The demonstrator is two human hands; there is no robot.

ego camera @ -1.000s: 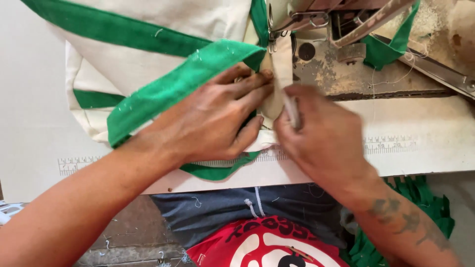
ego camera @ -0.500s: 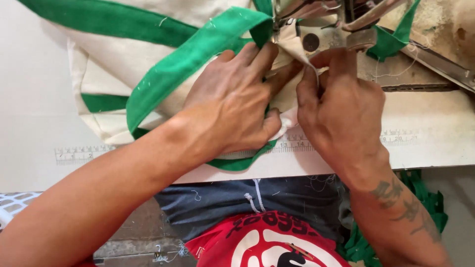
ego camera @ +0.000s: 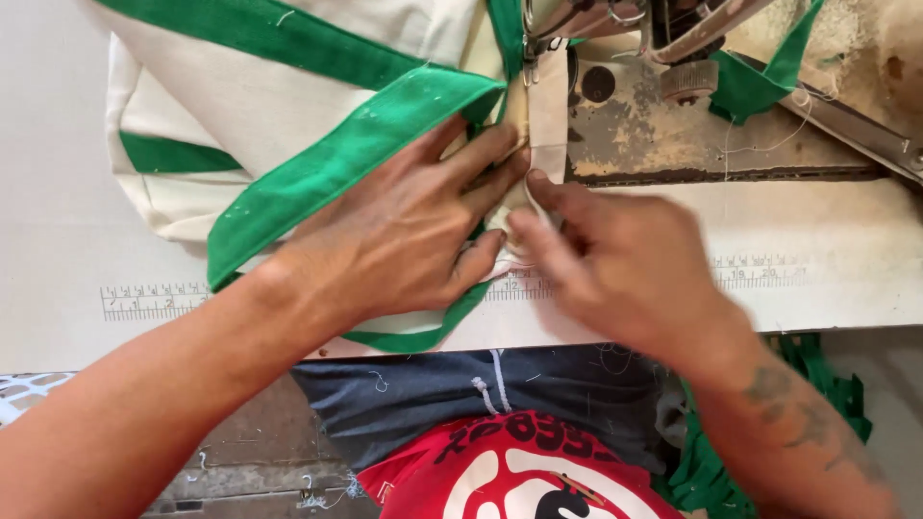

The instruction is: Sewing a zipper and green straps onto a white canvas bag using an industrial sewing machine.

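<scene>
Our left hand (ego camera: 404,240) lies flat on the cream cloth (ego camera: 288,106), fingers (ego camera: 481,159) slightly apart. Our right hand (ego camera: 625,269) is blurred, its fingers pinching the cloth edge. We count two green straps (ego camera: 336,173).

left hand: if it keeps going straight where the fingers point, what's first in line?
The left hand points up and right. Its fingertips already press the cream fabric; straight on, probably the sewing machine's presser foot, though depth is unclear.

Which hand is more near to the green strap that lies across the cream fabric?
Left. The left hand lies flat against the green strap, which runs along its upper edge. The right hand is further right, fingertips on the cream fabric.
</scene>
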